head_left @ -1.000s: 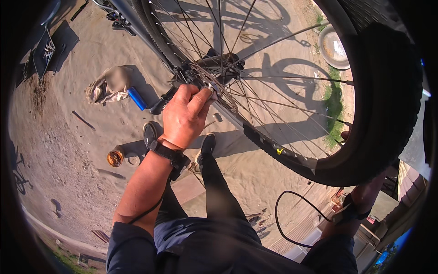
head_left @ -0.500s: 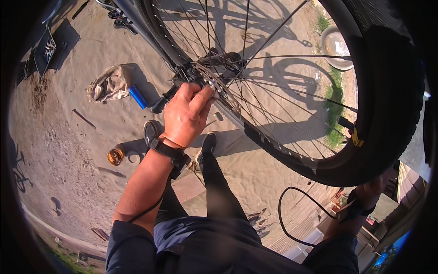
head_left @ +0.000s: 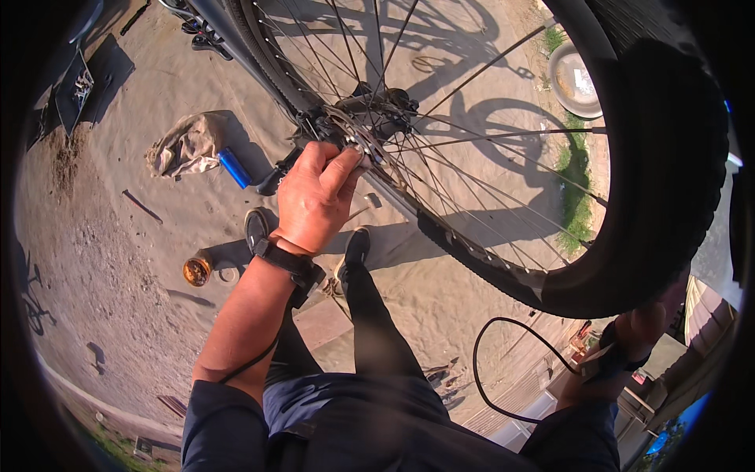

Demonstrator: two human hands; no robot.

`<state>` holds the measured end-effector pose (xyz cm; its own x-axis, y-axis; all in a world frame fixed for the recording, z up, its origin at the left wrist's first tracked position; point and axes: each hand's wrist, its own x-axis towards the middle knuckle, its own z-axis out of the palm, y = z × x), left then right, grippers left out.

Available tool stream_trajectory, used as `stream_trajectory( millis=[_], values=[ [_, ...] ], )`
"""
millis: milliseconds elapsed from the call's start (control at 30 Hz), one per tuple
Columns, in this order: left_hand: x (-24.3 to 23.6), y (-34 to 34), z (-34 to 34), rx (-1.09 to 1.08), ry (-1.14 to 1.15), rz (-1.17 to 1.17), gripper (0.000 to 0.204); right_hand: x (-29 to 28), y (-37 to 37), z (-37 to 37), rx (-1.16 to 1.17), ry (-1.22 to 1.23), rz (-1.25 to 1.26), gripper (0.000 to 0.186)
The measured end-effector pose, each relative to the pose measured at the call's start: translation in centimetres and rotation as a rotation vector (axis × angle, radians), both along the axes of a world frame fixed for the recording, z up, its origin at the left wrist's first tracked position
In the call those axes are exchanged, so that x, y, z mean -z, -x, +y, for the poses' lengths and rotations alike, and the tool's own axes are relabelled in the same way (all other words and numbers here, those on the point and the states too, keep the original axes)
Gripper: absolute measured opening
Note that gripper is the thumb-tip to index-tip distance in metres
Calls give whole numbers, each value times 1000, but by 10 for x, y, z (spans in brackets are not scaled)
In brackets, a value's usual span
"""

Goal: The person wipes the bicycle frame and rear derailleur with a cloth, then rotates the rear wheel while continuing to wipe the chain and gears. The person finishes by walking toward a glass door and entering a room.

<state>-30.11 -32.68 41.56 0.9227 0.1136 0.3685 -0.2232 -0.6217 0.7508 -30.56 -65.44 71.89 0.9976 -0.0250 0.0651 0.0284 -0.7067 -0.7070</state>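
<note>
My left hand (head_left: 314, 197) is closed in a pinch at the brake disc (head_left: 346, 126) by the hub (head_left: 397, 110) of a bicycle wheel. A small pale scrap (head_left: 363, 160), possibly cloth, shows at its fingertips against the disc. On the right, my right hand (head_left: 641, 326) is at the outer underside of the black knobby tyre (head_left: 668, 181). The tyre hides its fingers. Both wrists wear dark bands, and a black cable (head_left: 476, 362) loops beside the right forearm.
On the sandy ground lie a crumpled beige cloth (head_left: 189, 145), a blue cylinder (head_left: 234, 167), an orange-brown jar (head_left: 197, 271) and a thin rod (head_left: 142, 206). A round basin (head_left: 568, 79) stands beyond the wheel. The bicycle frame tube (head_left: 236, 59) slants up leftward.
The wheel has turned: its spokes have shifted, and the yellow tag near the rim has gone out of sight. My left hand stays pinched at the disc, with only a slight shift.
</note>
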Motion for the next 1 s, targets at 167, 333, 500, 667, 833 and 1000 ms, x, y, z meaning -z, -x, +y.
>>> stream_trajectory(
  millis=[167,333,500,667,833,1000],
  values=[
    [-3,0,0,35,-9,35,36,11,33,-46,-63,-168,598,85],
    [-5,1,1,45,-15,32,36,21,43,-35,36,-98,527,99],
    [-2,1,0,31,-11,25,33,11,18,-1,33,-5,12,89],
    [-4,0,0,40,-23,29,32,17,41,-40,-29,-104,566,112],
    [-3,0,3,59,-34,28,32,30,49,-51,90,-151,580,106],
    [0,1,-2,27,-27,10,35,18,9,1,-57,14,-66,95]
  ],
)
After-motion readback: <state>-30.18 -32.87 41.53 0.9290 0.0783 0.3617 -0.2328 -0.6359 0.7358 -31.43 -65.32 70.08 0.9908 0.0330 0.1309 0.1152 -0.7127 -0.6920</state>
